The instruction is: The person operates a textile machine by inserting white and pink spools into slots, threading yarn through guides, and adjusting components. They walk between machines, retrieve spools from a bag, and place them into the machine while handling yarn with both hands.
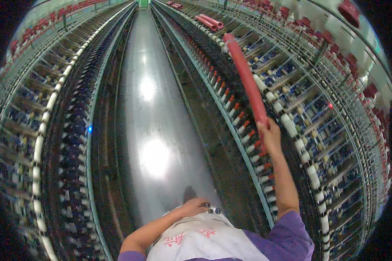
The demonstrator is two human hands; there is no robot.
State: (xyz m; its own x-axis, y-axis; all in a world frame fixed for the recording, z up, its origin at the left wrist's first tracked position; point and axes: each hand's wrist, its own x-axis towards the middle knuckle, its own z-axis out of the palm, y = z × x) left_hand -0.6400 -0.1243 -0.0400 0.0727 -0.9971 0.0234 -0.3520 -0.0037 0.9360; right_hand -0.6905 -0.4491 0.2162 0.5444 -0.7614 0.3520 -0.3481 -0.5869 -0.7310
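My right hand (270, 132) is stretched out over the machine row on the right, its fingers wrapped round the near end of a long red tube (248, 82). The tube slants away and to the left, above white rollers (288, 125) and a line of orange-and-white bobbins (235, 117). My left hand (196, 206) lies on the white apron (196, 237) at my waist, its fingers extended across the cloth. Small dark-and-white cylinder ends (214, 211) show beside its fingertips; their lower parts are hidden.
A second spinning-type machine (76, 130) runs along the left of a shiny grey aisle floor (146, 117). More red tubes (210, 21) lie on top of the right machine farther off. Rails (244, 154) edge both rows. Red spools hang overhead at right.
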